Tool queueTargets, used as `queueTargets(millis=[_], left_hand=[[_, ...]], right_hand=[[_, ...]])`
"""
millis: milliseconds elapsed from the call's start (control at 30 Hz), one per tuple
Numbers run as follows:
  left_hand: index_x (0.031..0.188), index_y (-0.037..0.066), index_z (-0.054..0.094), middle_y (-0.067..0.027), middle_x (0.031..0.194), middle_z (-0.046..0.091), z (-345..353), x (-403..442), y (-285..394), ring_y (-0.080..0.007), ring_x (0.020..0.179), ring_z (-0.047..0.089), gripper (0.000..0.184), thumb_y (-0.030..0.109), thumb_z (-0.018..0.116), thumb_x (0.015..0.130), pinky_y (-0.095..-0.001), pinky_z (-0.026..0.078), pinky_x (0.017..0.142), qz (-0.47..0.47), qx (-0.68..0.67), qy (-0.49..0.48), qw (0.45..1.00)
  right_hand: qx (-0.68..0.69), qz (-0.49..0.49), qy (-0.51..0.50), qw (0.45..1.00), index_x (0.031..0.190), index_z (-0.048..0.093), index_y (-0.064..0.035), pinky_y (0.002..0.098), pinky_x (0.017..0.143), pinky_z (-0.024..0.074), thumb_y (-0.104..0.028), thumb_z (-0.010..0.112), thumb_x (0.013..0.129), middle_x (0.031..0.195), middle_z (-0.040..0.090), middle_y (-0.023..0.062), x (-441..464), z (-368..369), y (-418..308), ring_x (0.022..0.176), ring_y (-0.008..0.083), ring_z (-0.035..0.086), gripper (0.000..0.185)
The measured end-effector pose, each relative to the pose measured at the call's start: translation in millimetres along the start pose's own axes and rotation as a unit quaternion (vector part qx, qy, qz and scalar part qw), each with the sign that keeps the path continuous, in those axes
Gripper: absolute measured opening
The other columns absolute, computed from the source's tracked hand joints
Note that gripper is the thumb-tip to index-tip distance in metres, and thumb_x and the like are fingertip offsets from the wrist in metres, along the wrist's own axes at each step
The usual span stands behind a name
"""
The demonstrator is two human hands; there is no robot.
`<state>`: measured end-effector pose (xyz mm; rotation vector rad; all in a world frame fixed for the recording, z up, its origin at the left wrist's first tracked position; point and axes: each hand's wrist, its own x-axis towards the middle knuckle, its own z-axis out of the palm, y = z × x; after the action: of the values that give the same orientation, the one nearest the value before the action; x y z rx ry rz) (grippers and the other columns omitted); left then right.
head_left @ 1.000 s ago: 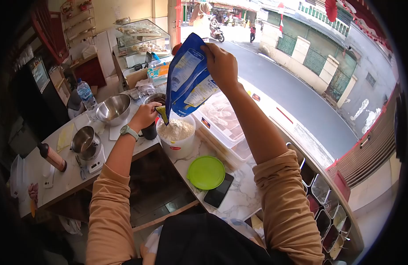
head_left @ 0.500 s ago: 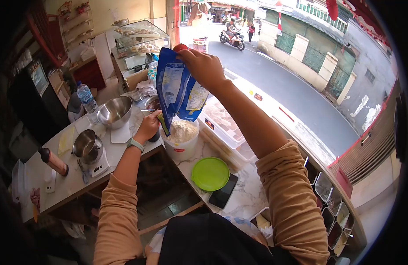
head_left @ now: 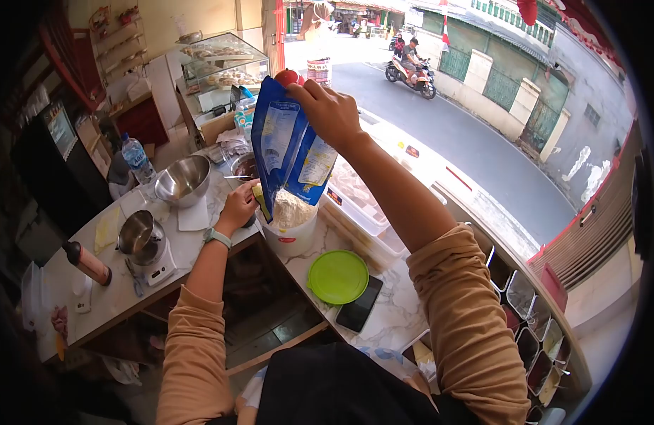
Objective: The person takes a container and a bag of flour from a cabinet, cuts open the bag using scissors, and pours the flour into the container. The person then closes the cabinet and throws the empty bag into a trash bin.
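Observation:
A blue flour bag (head_left: 279, 138) hangs tipped with its mouth down over a white tub (head_left: 291, 239). Pale flour (head_left: 293, 210) is heaped in the tub, up to the rim or above it. My right hand (head_left: 327, 112) grips the raised end of the bag from above, fingers closed. Lower down, my left hand (head_left: 238, 205) pinches the yellow-green edge of the bag's mouth beside the tub rim. A pale watch sits on my left wrist. The bag partly hides the tub's far side.
Near the tub lie a green lid (head_left: 338, 277) and a dark phone (head_left: 359, 304). Lidded plastic boxes (head_left: 362, 212) stand to the right. On the left counter are a steel bowl (head_left: 183, 181), a pot (head_left: 141, 237) on a scale (head_left: 161, 270), and a water bottle (head_left: 135, 157).
Both hands keep hold of the flour bag, which has barely shifted. More of the flour heap shows beside its mouth. On the street, a motorbike has come nearer to the right.

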<state>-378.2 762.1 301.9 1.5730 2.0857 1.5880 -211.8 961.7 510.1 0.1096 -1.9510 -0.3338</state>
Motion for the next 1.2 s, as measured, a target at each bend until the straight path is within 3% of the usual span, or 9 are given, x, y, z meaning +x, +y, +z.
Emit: queueTargets(millis=[267, 367, 467, 567, 667, 767, 900, 967, 1200], left_hand=[[0.140, 0.011, 0.040, -0.0183, 0.107, 0.065, 1, -14, 20, -0.0293, 0.095, 0.067, 0.059, 0.014, 0.067, 0.087, -0.0351, 0.051, 0.081, 0.038, 0.141, 0.044, 0.988], [0.136, 0.010, 0.043, -0.0213, 0.104, 0.064, 5, -19, 34, -0.0367, 0.089, 0.065, 0.052, 0.013, 0.065, 0.089, -0.0390, 0.050, 0.077, -0.002, 0.169, 0.066, 0.983], [0.132, 0.008, 0.047, -0.0227, 0.100, 0.065, 2, -17, 3, -0.0410, 0.087, 0.063, 0.041, 0.019, 0.058, 0.094, -0.0422, 0.049, 0.076, 0.087, 0.158, 0.093, 0.979], [0.126, 0.005, 0.049, -0.0241, 0.099, 0.065, -5, -16, -24, -0.0430, 0.091, 0.062, 0.035, 0.026, 0.050, 0.099, -0.0432, 0.048, 0.076, 0.000, 0.257, 0.031, 0.966], [0.120, 0.000, 0.051, -0.0257, 0.097, 0.065, 4, -13, -19, -0.0426, 0.092, 0.061, 0.037, 0.031, 0.043, 0.101, -0.0413, 0.049, 0.076, 0.073, 0.123, 0.110, 0.984], [0.119, -0.003, 0.050, -0.0234, 0.103, 0.066, 2, -16, 6, -0.0362, 0.094, 0.064, 0.040, 0.032, 0.046, 0.101, -0.0380, 0.049, 0.079, -0.016, 0.091, 0.110, 0.990], [0.124, 0.000, 0.049, -0.0143, 0.111, 0.066, 3, -9, 26, -0.0211, 0.097, 0.064, 0.041, 0.029, 0.057, 0.097, -0.0312, 0.049, 0.083, -0.051, -0.124, 0.150, 0.980], [0.126, 0.001, 0.048, -0.0102, 0.115, 0.065, 0, -4, 37, -0.0150, 0.100, 0.062, 0.044, 0.027, 0.063, 0.094, -0.0286, 0.048, 0.085, -0.051, -0.216, 0.153, 0.963], [0.119, 0.000, 0.056, -0.0082, 0.114, 0.064, -7, 22, 51, -0.0154, 0.101, 0.063, 0.039, 0.025, 0.066, 0.091, -0.0297, 0.049, 0.089, -0.084, -0.473, 0.212, 0.851]], right_hand=[[-0.003, 0.037, 0.021, 0.999, 0.108, 0.056, -0.0204, 0.0326, 0.054, 0.0537, -0.012, 0.057, 0.084, 0.093, 0.060, -0.0036, 3, 13, 11, 0.078, 0.0180, 0.068, 0.025], [0.006, 0.052, 0.031, 0.998, 0.106, 0.056, -0.0195, 0.0328, 0.054, 0.0536, -0.013, 0.057, 0.085, 0.094, 0.061, -0.0039, 4, 12, 15, 0.077, 0.0184, 0.068, 0.021], [0.017, 0.088, 0.038, 0.995, 0.104, 0.058, -0.0195, 0.0339, 0.055, 0.0530, -0.016, 0.057, 0.087, 0.090, 0.063, -0.0028, 5, 11, 18, 0.075, 0.0207, 0.068, 0.017], [0.036, 0.141, 0.047, 0.988, 0.103, 0.062, -0.0188, 0.0358, 0.058, 0.0523, -0.019, 0.058, 0.090, 0.086, 0.065, -0.0005, 9, 4, 19, 0.073, 0.0239, 0.067, 0.013], [0.056, 0.170, 0.075, 0.981, 0.103, 0.063, -0.0173, 0.0361, 0.059, 0.0523, -0.019, 0.060, 0.091, 0.088, 0.065, 0.0007, 9, 2, 21, 0.072, 0.0260, 0.066, 0.013], [0.064, 0.158, 0.097, 0.981, 0.099, 0.061, -0.0211, 0.0362, 0.055, 0.0511, -0.020, 0.057, 0.090, 0.084, 0.063, -0.0008, 4, 6, 23, 0.071, 0.0235, 0.068, 0.009], [0.064, 0.196, 0.079, 0.975, 0.101, 0.062, -0.0191, 0.0366, 0.057, 0.0515, -0.020, 0.058, 0.091, 0.086, 0.064, 0.0009, -6, 6, 19, 0.073, 0.0254, 0.067, 0.011], [0.070, 0.217, 0.063, 0.972, 0.102, 0.064, -0.0157, 0.0366, 0.060, 0.0522, -0.018, 0.060, 0.091, 0.090, 0.066, 0.0029, -12, 5, 17, 0.073, 0.0277, 0.066, 0.012], [0.089, 0.256, 0.096, 0.958, 0.104, 0.064, -0.0126, 0.0349, 0.062, 0.0523, -0.016, 0.058, 0.092, 0.094, 0.067, 0.0057, -26, 7, 25, 0.075, 0.0272, 0.067, 0.013]])
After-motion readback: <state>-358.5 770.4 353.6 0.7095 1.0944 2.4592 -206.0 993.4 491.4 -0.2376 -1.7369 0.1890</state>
